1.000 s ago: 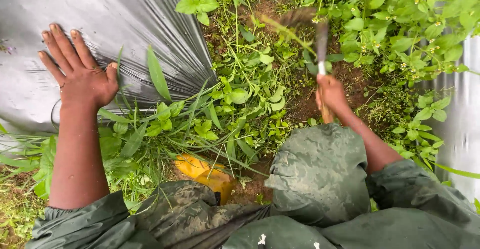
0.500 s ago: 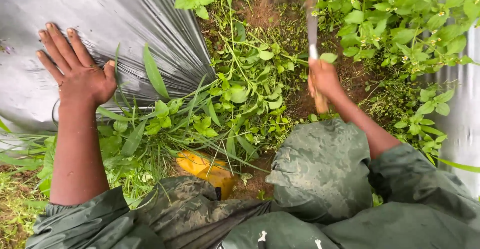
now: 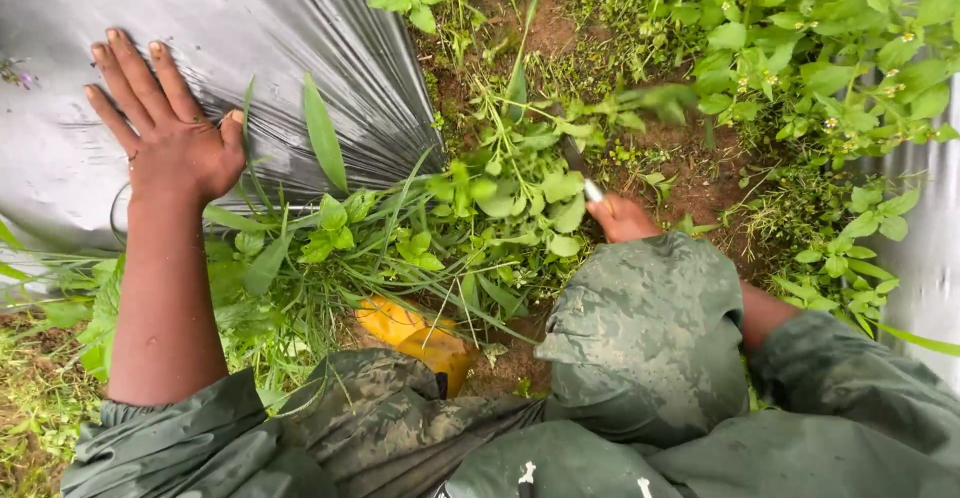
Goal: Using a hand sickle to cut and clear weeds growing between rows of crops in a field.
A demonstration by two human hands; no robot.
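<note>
Weeds (image 3: 500, 208) thick, mostly uncut; bare soil patch at 12 o'clock. Right hand (image 3: 622, 218) fingers clenched on wooden-handled blade (image 3: 585, 173); left hand (image 3: 170, 123) fingers spread flat on grey plastic mulch sheet (image 3: 300, 48).

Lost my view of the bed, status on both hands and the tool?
Left hand flat, open on grey plastic sheet. Right hand gripping hand tool, blade blurred among green weeds. Knee partly hides right hand.

two hands (image 3: 175, 143), one tool (image 3: 585, 178), one yellow boot (image 3: 415, 333)

Grey plastic sheeting (image 3: 300, 38), weedy soil (image 3: 690, 178), daylight
</note>
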